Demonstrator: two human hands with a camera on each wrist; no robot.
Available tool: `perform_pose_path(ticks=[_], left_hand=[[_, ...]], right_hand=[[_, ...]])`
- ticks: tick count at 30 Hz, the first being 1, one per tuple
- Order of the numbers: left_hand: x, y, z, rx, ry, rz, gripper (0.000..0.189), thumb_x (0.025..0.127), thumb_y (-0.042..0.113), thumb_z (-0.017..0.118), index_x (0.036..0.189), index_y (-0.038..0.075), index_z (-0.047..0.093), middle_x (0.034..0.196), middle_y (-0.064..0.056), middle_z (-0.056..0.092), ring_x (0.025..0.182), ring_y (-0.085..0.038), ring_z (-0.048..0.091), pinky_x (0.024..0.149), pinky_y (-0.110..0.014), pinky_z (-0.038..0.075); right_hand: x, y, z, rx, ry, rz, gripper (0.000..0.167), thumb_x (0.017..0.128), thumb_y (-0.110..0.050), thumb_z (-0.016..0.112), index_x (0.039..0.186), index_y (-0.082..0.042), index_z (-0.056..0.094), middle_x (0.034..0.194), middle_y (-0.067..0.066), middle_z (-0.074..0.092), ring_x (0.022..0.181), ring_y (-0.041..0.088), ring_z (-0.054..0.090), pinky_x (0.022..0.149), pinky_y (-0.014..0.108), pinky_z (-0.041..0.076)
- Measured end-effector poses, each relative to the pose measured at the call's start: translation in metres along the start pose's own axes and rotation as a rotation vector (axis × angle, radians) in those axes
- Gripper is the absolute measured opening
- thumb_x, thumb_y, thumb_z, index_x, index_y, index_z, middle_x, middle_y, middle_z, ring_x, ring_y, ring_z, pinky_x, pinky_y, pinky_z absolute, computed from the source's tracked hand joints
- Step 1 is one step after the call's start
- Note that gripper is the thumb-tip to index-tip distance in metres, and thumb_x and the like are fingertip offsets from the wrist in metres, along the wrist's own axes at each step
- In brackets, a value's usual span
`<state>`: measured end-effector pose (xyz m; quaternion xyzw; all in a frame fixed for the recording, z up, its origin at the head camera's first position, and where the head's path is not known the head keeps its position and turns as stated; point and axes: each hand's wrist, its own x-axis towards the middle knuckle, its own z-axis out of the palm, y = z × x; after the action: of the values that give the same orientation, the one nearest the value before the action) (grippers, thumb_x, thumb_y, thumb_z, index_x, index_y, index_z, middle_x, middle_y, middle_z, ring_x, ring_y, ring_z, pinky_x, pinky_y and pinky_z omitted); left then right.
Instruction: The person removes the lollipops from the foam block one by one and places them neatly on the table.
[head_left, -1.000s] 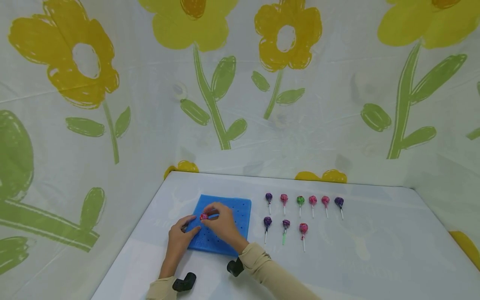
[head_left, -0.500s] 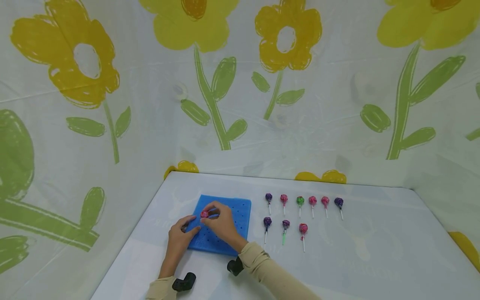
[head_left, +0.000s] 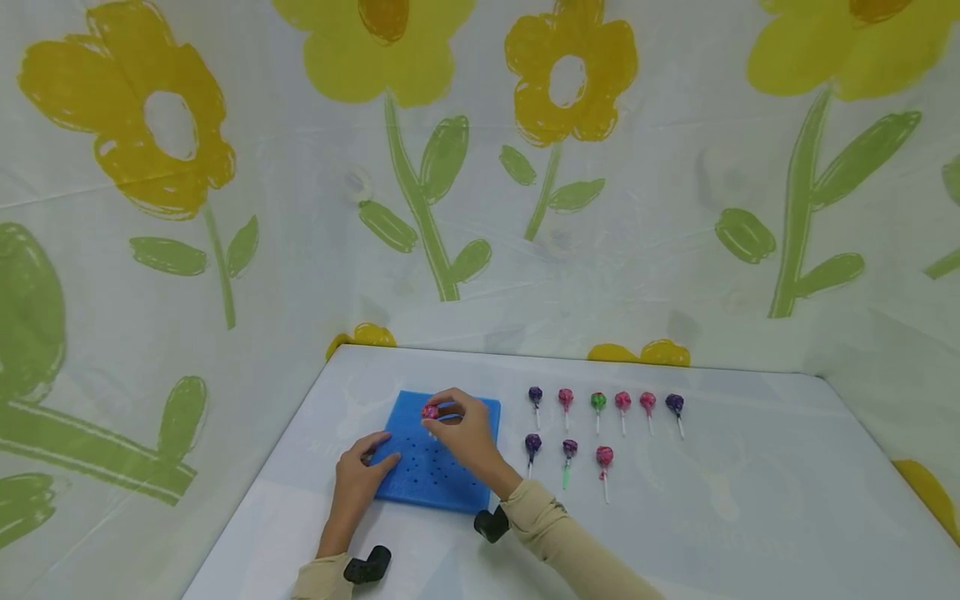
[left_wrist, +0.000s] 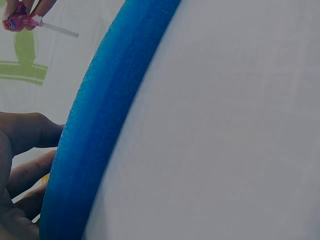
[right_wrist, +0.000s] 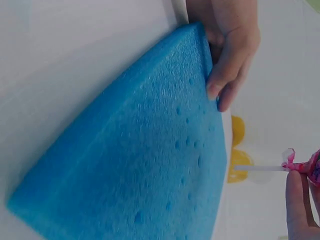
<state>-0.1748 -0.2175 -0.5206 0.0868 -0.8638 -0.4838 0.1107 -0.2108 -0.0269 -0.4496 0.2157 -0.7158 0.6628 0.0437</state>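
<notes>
My right hand pinches a pink-wrapped lollipop by its head, above the far part of a blue foam block dotted with small holes. In the right wrist view the lollipop's white stick shows free of the foam, its wrapper against the fingertips. At the block's left edge, my left hand rests with thumb and forefinger apart, touching the foam. The left wrist view shows the block's thick side, with the left fingers against it.
Several lollipops lie in two rows on the white table right of the block, including a green one, a purple one and a pink one. A flower-patterned curtain surrounds the table's back and sides.
My right hand has moved up and to the right over the block, carrying the pink lollipop. More of the foam's holes show now. The left hand has stayed in place.
</notes>
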Motion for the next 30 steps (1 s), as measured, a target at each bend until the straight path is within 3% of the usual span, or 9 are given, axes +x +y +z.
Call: perform_pose_path(ticks=[6,14,21,30], left_hand=[[0.000,0.000,0.000,-0.009,-0.002,-0.012,0.044,0.083,0.014,0.072,0.123,0.002,0.061,0.130,-0.019,0.055,0.116,-0.032,0.050,0.095,-0.048,0.041],[0.000,-0.002,0.001,0.003,-0.003,-0.014,0.044,0.083,0.013,0.072,0.124,0.002,0.060,0.130,-0.020,0.054,0.116,-0.033,0.050,0.095,-0.050,0.041],[-0.001,0.000,0.000,0.001,-0.002,-0.007,0.043,0.083,0.012,0.072,0.123,0.002,0.061,0.130,-0.020,0.055,0.115,-0.033,0.050,0.094,-0.049,0.041],[-0.001,-0.002,0.000,0.000,-0.005,0.005,0.044,0.083,0.012,0.071,0.124,0.001,0.060,0.131,-0.020,0.053,0.117,-0.034,0.050,0.095,-0.050,0.041]], right_hand=[[-0.003,0.003,-0.017,-0.025,0.001,0.021,0.021,0.084,-0.007,0.071,0.103,-0.004,0.065,0.098,0.009,0.066,0.088,0.024,0.064,0.073,0.025,0.054],[-0.015,-0.027,-0.036,-0.050,0.031,-0.032,0.020,0.081,0.004,0.069,0.100,0.007,0.063,0.096,0.023,0.065,0.086,0.038,0.064,0.071,0.027,0.055],[-0.016,-0.006,-0.052,-0.080,0.052,-0.005,0.022,0.082,-0.005,0.072,0.102,-0.001,0.065,0.096,0.013,0.066,0.087,0.026,0.065,0.073,0.025,0.054],[-0.025,-0.001,-0.073,-0.119,0.099,0.035,0.021,0.083,-0.014,0.074,0.102,-0.009,0.068,0.096,0.003,0.067,0.088,0.019,0.064,0.075,0.024,0.054]])
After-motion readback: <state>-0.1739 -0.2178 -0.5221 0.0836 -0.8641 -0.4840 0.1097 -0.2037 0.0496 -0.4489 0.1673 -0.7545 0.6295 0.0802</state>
